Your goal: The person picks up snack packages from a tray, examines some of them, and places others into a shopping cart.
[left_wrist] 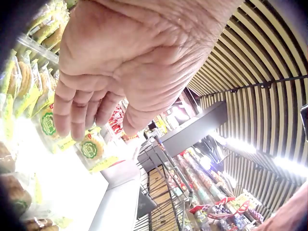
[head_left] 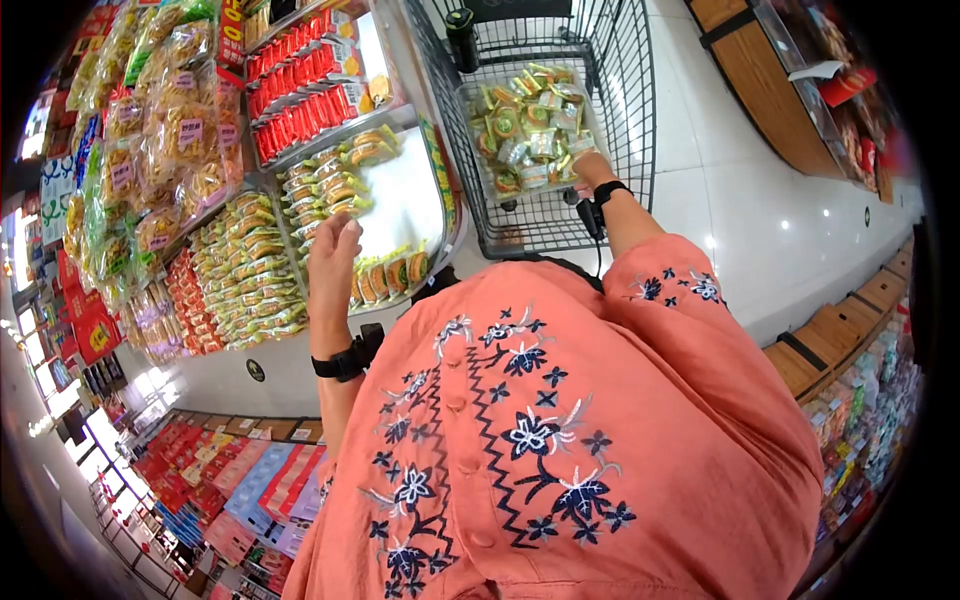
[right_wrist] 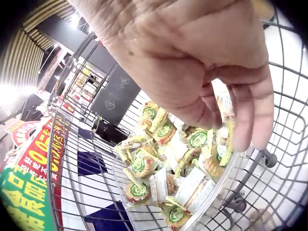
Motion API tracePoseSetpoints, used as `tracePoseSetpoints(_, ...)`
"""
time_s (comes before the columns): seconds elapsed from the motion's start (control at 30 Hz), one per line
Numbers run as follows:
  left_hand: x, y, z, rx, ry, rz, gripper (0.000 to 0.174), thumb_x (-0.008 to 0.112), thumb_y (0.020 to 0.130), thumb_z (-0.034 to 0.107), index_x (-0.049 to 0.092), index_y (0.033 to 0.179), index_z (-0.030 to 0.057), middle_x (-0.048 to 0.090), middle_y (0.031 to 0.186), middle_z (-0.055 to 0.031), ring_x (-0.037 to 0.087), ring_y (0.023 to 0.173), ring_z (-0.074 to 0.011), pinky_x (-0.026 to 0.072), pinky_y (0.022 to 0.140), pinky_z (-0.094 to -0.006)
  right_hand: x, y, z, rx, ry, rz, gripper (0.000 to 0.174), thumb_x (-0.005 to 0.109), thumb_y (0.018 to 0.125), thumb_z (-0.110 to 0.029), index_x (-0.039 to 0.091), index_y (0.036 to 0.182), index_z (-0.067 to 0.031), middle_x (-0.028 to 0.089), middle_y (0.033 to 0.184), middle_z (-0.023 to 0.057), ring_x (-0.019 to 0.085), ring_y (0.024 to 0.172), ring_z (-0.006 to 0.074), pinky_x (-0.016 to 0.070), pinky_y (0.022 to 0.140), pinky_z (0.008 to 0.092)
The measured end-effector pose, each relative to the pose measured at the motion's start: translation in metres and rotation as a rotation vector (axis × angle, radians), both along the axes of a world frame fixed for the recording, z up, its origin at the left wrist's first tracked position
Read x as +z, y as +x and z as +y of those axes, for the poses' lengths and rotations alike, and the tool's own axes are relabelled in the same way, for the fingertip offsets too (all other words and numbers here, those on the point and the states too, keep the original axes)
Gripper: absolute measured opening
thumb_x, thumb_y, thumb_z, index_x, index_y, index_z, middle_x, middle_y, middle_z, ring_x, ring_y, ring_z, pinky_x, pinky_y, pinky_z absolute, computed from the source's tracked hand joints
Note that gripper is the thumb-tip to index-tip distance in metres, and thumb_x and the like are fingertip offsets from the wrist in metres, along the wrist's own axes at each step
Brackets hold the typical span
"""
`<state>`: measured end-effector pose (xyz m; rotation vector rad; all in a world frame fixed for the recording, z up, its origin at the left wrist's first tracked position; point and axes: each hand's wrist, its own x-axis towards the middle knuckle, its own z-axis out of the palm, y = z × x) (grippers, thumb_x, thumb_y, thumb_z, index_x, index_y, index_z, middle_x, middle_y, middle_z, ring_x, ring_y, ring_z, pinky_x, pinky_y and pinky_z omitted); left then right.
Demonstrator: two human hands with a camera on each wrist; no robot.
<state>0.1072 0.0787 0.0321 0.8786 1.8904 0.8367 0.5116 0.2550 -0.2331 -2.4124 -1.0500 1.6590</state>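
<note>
Over the display shelf, my left hand (head_left: 333, 262) is beside rows of wrapped pastries (head_left: 325, 185). In the left wrist view its fingers hang slightly bent, close to green-labelled packets (left_wrist: 91, 148); contact is unclear. My right hand (head_left: 592, 170) is at the right side of a clear plastic bin (right_wrist: 219, 192) in the shopping cart. The right wrist view shows its thumb and fingers around a wrapped packet (right_wrist: 224, 103), partly covered by the fingers. Many similar green-and-yellow packets (head_left: 540, 115) lie loosely piled in the bin.
The wire cart (head_left: 632, 130) stands right of the display. Red packets (head_left: 310, 115) and bagged snacks (head_left: 185, 130) fill neighbouring sections. A dark bottle (head_left: 460, 38) is in the cart's far left corner. Wooden-sided shelving (head_left: 780, 100) stands across the aisle.
</note>
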Motion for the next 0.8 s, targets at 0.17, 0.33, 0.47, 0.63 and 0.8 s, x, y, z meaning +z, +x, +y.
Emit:
tracePoseSetpoints(0.17,-0.002,0.003,-0.004,0.005,-0.01,-0.024,0.053,0.058,0.101,0.034,0.05,0.135,-0.006,0.06,0.127,-0.0132,0.062,0.116,-0.0236,0.0496,0.093,-0.0348,-0.032,0.009,0.004,0.481,0.064,-0.094,0.034,0.058,0.089,-0.008,0.056,0.123,-0.0096,0.069,0.091,0.014,0.069,0.067,0.0241,0.0559,0.051,0.0385)
tracePoseSetpoints(0.33,-0.005,0.001,-0.013,-0.014,-0.021,-0.033,0.052,0.057,0.101,0.033,0.05,0.135,-0.0058,0.06,0.126,-0.0128,0.062,0.116,-0.0237,0.0499,0.093,-0.0351,-0.021,0.005,-0.022,0.552,0.203,-0.142,0.04,0.061,0.085,-0.004,0.055,0.124,-0.0108,0.068,0.092,0.0146,0.066,0.073,0.0248,0.0533,0.057,0.0388)
tracePoseSetpoints(0.47,0.0,0.0,-0.018,-0.026,-0.027,-0.024,0.053,0.057,0.101,0.033,0.05,0.136,-0.0057,0.06,0.126,-0.0128,0.062,0.115,-0.0241,0.0503,0.093,-0.0347,-0.022,-0.005,-0.025,0.598,0.252,-0.248,0.028,0.061,0.088,-0.01,0.061,0.116,-0.0048,0.07,0.11,0.0193,0.066,0.108,0.0363,0.052,0.091,0.0448)
tracePoseSetpoints(0.63,0.002,-0.005,-0.021,-0.043,-0.042,-0.022,0.053,0.057,0.101,0.034,0.05,0.136,-0.0054,0.06,0.127,-0.0132,0.063,0.115,-0.024,0.0505,0.092,-0.0345,-0.033,-0.001,-0.021,0.576,0.506,-0.206,0.018,0.062,0.085,-0.01,0.068,0.1,-0.003,0.07,0.105,0.0208,0.066,0.101,0.0386,0.0521,0.086,0.0456)
tracePoseSetpoints(0.8,-0.003,-0.01,-0.027,-0.062,-0.041,-0.031,0.053,0.058,0.1,0.034,0.05,0.136,-0.0052,0.06,0.127,-0.0132,0.063,0.114,-0.0237,0.0508,0.091,-0.0344,-0.045,-0.003,-0.01,0.685,0.491,-0.326,0.018,0.061,0.084,-0.011,0.071,0.096,-0.0037,0.07,0.098,0.0213,0.066,0.095,0.0406,0.0525,0.085,0.0478)
